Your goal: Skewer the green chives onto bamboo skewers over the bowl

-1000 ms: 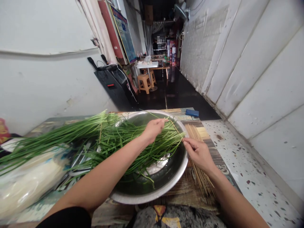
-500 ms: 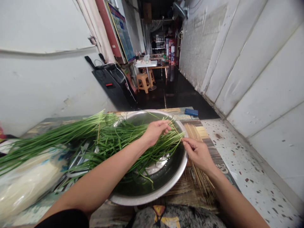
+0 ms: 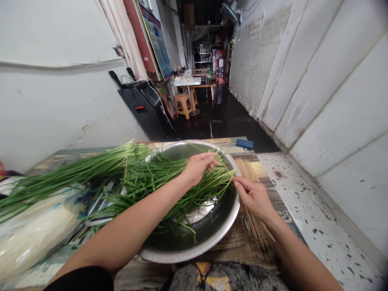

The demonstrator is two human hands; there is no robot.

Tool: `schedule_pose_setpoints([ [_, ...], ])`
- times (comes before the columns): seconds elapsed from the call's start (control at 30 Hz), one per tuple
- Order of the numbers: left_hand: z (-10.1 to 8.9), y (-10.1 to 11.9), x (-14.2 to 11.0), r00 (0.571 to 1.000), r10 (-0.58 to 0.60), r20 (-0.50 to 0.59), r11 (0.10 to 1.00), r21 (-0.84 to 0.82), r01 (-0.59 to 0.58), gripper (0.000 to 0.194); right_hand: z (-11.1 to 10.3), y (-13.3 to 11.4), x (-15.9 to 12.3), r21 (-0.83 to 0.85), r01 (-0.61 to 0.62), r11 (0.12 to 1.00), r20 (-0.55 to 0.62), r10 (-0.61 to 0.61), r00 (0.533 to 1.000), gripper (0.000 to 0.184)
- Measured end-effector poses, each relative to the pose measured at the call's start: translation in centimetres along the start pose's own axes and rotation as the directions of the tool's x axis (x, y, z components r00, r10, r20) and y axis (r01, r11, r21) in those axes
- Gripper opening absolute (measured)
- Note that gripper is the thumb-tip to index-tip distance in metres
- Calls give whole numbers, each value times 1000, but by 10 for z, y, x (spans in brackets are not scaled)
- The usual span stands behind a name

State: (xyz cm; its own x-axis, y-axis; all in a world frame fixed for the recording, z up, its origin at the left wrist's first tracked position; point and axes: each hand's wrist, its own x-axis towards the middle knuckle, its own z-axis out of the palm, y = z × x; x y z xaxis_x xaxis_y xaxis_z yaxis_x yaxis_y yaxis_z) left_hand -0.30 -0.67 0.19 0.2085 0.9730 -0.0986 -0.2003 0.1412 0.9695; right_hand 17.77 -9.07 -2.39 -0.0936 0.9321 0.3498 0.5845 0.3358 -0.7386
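A large heap of garlic chives (image 3: 163, 173) lies across a round steel basin (image 3: 233, 222), pale stem ends to the right. A thin bamboo skewer (image 3: 224, 163) runs slantwise through or against those ends; I cannot tell how many it pierces. My right hand (image 3: 253, 196) pinches the skewer's near end at the basin's right rim. Over the heap, my left hand (image 3: 200, 167) is closed with fingertips at the chive stems by the skewer's far end; what exactly lies between the fingers is partly hidden. Loose bamboo skewers (image 3: 256, 222) lie on the table under my right forearm.
Left of the basin, another chive bundle (image 3: 91, 169) with a skewer across its stems rests beside a plastic bag of pale contents (image 3: 42, 230). A small blue box (image 3: 244, 144) sits at the wooden table's (image 3: 273, 186) far right corner. White walls flank both sides.
Hardly anything differs. Both hands keep their places at the skewer and stems, and the view has shifted very slightly.
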Motion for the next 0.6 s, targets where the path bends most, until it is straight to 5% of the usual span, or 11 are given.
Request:
schedule_pose_setpoints([
  [0.6, 1, 0, 0, 1000, -5, -17, 1000, -1, 5, 24, 1, 3, 0, 6, 16, 1000, 4, -16, 1000, 28],
])
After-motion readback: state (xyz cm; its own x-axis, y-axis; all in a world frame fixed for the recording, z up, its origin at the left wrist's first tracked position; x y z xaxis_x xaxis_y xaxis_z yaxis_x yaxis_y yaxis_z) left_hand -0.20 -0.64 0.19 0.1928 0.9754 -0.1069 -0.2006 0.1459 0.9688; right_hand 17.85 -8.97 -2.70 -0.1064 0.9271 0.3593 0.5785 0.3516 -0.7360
